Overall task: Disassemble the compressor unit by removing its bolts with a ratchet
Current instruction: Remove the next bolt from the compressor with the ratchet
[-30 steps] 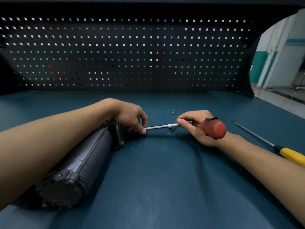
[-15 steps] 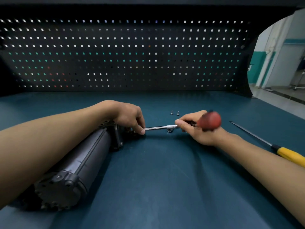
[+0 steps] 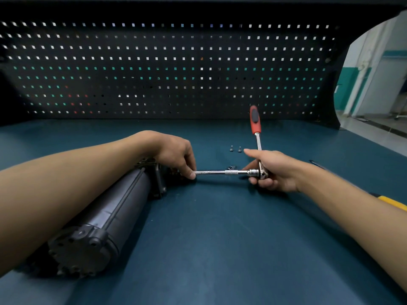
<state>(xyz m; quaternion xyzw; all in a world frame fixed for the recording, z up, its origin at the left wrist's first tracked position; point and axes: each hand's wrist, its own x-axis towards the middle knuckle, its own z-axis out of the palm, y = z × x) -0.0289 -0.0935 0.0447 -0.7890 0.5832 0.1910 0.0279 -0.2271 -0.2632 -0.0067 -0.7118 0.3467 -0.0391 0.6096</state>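
The dark cylindrical compressor unit (image 3: pixel 105 219) lies on its side on the blue bench, its round end cap toward me. My left hand (image 3: pixel 176 154) rests on its far end and pinches the chrome extension bar (image 3: pixel 218 172) where it meets the unit. The bar runs right to the ratchet head, which my right hand (image 3: pixel 272 170) grips. The ratchet's red handle (image 3: pixel 255 119) points away from me toward the pegboard. Two removed bolts (image 3: pixel 235 149) stand on the bench just behind the bar.
A yellow-handled screwdriver (image 3: pixel 392 202) lies at the right, mostly hidden by my right forearm. A small socket (image 3: pixel 231 167) sits behind the bar. The black pegboard (image 3: pixel 167 69) closes the back of the blue bench (image 3: pixel 220 238).
The ratchet handle has swung from lying toward me over my right wrist to pointing away toward the pegboard. My right hand shifted its grip to the ratchet head. My left hand stayed put.
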